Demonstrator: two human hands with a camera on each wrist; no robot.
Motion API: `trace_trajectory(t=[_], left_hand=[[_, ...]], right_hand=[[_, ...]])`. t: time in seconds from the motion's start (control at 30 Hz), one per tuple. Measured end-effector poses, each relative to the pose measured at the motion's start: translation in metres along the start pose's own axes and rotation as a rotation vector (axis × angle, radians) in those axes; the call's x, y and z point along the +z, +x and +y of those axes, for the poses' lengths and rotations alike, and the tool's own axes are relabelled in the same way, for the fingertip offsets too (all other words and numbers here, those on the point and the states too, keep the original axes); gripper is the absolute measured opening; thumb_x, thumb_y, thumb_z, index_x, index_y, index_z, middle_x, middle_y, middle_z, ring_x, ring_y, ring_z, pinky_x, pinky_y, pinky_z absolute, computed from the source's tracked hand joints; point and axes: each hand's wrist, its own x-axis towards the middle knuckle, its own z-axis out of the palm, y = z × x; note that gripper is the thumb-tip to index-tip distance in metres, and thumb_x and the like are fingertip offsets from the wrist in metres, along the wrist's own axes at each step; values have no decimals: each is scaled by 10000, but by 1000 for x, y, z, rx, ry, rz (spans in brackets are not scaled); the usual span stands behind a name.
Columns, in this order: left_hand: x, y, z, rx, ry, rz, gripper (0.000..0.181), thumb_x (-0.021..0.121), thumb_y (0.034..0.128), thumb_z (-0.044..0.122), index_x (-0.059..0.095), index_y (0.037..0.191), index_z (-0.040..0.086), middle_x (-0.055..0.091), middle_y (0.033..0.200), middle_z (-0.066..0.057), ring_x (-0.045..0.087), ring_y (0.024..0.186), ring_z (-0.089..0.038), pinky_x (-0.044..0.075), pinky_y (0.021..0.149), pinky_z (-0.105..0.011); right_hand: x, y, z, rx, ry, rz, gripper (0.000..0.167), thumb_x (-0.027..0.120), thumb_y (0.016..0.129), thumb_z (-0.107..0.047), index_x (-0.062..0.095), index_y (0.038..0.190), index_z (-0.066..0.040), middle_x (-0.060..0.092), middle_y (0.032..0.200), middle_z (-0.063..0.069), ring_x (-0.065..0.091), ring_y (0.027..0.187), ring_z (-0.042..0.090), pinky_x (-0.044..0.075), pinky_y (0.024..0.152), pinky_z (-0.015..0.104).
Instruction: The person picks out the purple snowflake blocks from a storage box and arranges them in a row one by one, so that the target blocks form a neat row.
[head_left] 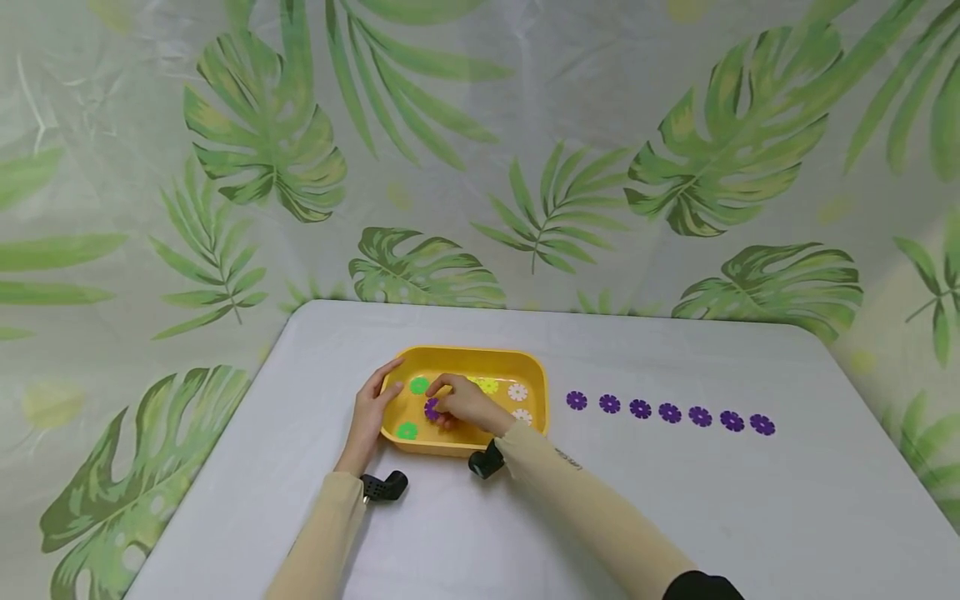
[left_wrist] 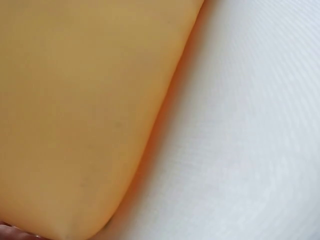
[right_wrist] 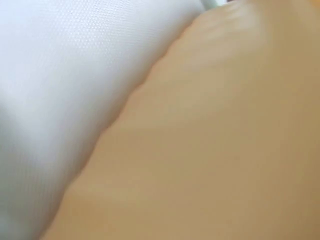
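Observation:
In the head view, my left hand (head_left: pixel 367 412) grips the left end of a yellow tray (head_left: pixel 468 450), thumb over the rim. My right hand (head_left: pixel 468 404) is inside the tray, its curled finger and thumb pinching a purple flower-shaped disc (head_left: pixel 431 409). Green discs (head_left: pixel 419 385) lie near the tray's left end, a yellow-green disc (head_left: pixel 488 385) at the back, white discs (head_left: pixel 517 392) at the right. Part of the tray floor is hidden by the right hand. Both wrist views show mostly the tray's blurred yellow wall (left_wrist: pixel 90 100).
Right of the tray, several purple flower discs (head_left: pixel 670 412) form a slightly slanting row on the white-covered table (head_left: pixel 675 517). A leaf-printed cloth (head_left: pixel 570 100) hangs behind the table. Each wrist bears a small black camera (head_left: pixel 386 486).

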Motion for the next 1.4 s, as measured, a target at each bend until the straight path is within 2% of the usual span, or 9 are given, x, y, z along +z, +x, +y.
trace_trajectory(t=[0.13, 0.23, 0.33, 0.43, 0.6, 0.83, 1.1, 1.2, 1.4], left_hand=[[2, 1, 1, -5, 2, -3, 402, 509, 981, 57, 487, 1381, 38, 394, 1478, -94, 263, 1398, -193, 226, 1143, -330], [2, 1, 2, -3, -1, -2, 406, 513, 978, 49, 484, 1383, 37, 395, 1477, -91, 260, 1399, -183, 228, 1141, -322], [2, 2, 2, 5, -7, -7, 411, 514, 977, 42, 479, 1386, 30, 395, 1477, -92, 260, 1398, -175, 229, 1139, -310], [2, 3, 1, -1, -9, -9, 409, 521, 975, 44, 487, 1383, 44, 406, 1469, -76, 272, 1391, -158, 238, 1134, -292], [-1, 2, 0, -17, -8, -14, 406, 532, 972, 53, 504, 1376, 76, 407, 1468, -42, 284, 1381, -131, 254, 1125, -278], [-3, 0, 4, -41, 29, -32, 422, 540, 976, 87, 489, 1394, 90, 362, 1498, -40, 250, 1398, -142, 238, 1134, -300], [-4, 0, 5, -40, 44, -43, 423, 537, 976, 85, 483, 1395, 89, 350, 1504, -40, 232, 1404, -140, 230, 1137, -297], [-5, 0, 4, -39, 54, -34, 418, 537, 975, 84, 489, 1390, 92, 361, 1496, -40, 243, 1400, -146, 241, 1134, -305], [-4, -2, 10, -48, 56, -52, 422, 528, 980, 77, 475, 1399, 74, 336, 1510, -63, 219, 1409, -163, 229, 1140, -320]], right_hand=[[-20, -13, 0, -25, 65, -48, 245, 512, 910, 22, 575, 1145, 52, 612, 757, 91, 558, 600, 158, 517, 586, 235], [-38, -25, 0, -41, 90, -66, 235, 509, 922, 7, 584, 1141, 53, 623, 789, 80, 570, 638, 165, 564, 686, 318], [-59, -39, 0, -54, 103, -69, 240, 503, 937, -6, 579, 1156, 55, 629, 808, 91, 579, 677, 201, 561, 779, 413], [-83, -52, 5, -74, 83, -55, 265, 500, 950, -24, 563, 1190, 70, 644, 850, 101, 585, 713, 221, 558, 788, 418], [-128, -77, 18, -79, 41, 21, 294, 504, 966, -71, 545, 1220, 72, 637, 910, 116, 572, 750, 229, 554, 726, 330], [-189, -122, 49, -86, 32, 149, 325, 467, 994, -110, 495, 1264, 69, 554, 899, 155, 548, 766, 290, 537, 704, 356], [-245, -177, 97, -65, 55, 319, 379, 455, 1017, -168, 425, 1294, 90, 573, 897, 76, 568, 758, 206, 540, 726, 327], [-264, -194, 114, -58, 88, 381, 319, 470, 1013, -167, 485, 1253, 42, 586, 871, 32, 569, 730, 157, 547, 697, 279], [-296, -225, 148, -87, 183, 479, 182, 487, 1001, -106, 630, 1093, -168, 606, 805, 0, 561, 668, 120, 540, 619, 217]])
